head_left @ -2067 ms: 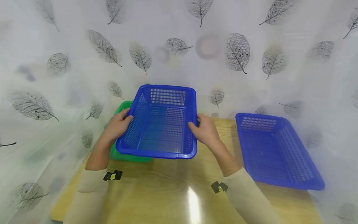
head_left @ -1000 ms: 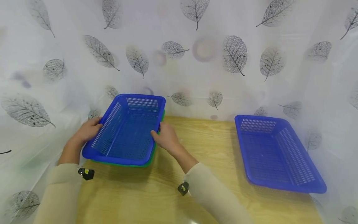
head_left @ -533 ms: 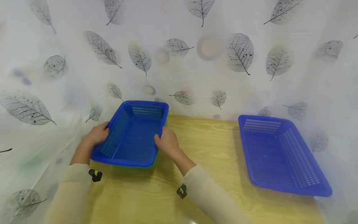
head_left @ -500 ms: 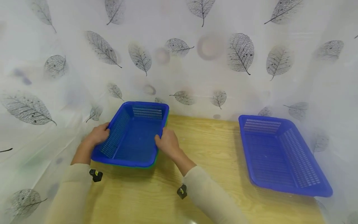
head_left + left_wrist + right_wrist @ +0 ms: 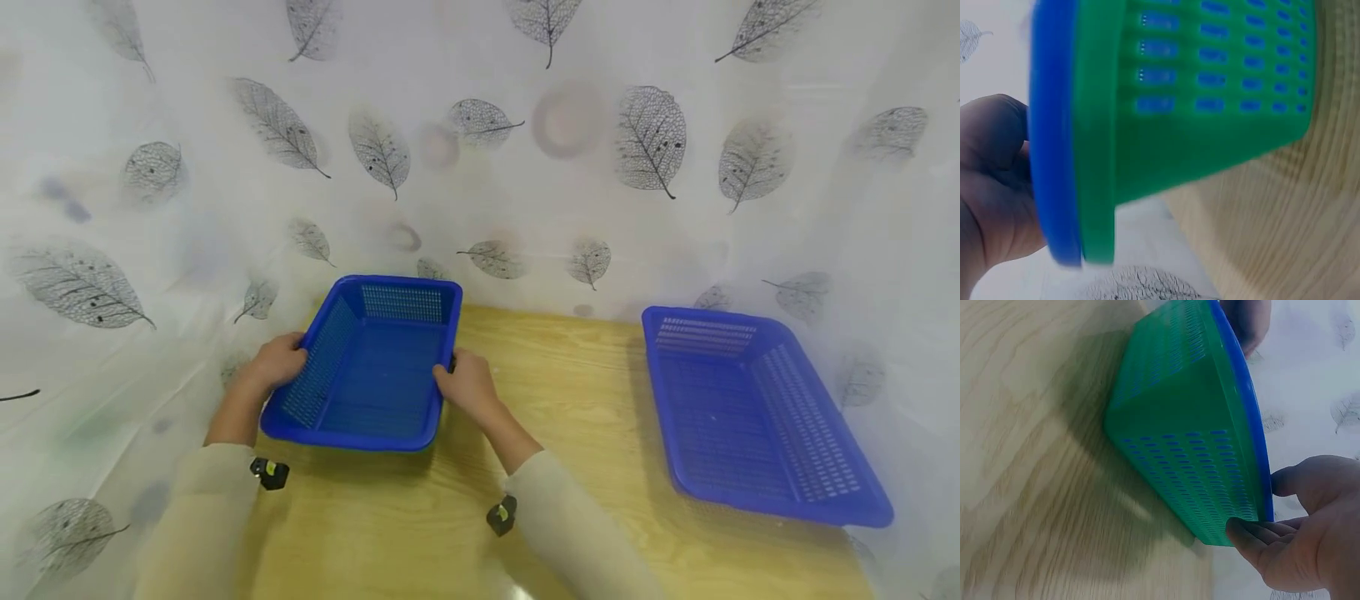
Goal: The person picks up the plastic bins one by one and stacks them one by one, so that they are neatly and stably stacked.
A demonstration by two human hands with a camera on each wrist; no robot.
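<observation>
A blue plastic basket with slotted walls sits nested inside a green basket of similar shape on the left part of the table. From the head view the green one is almost wholly hidden; both wrist views show its outer walls below the blue rim. My left hand grips the left rim, its fingers mostly out of sight. At the right rim, my right hand pinches the edge, thumb on the blue lip and fingers against the green side underneath. The nested baskets look low over or on the wood.
Another blue basket, longer and wider-looking, stands at the right of the wooden table. A pale curtain printed with leaves hangs behind and along both sides. Small black wrist cameras sit at both cuffs.
Both hands have brought the blue basket from mid-air left and down into the green basket. Over the last half second the nested pair has shifted slightly right. The far blue basket stays put.
</observation>
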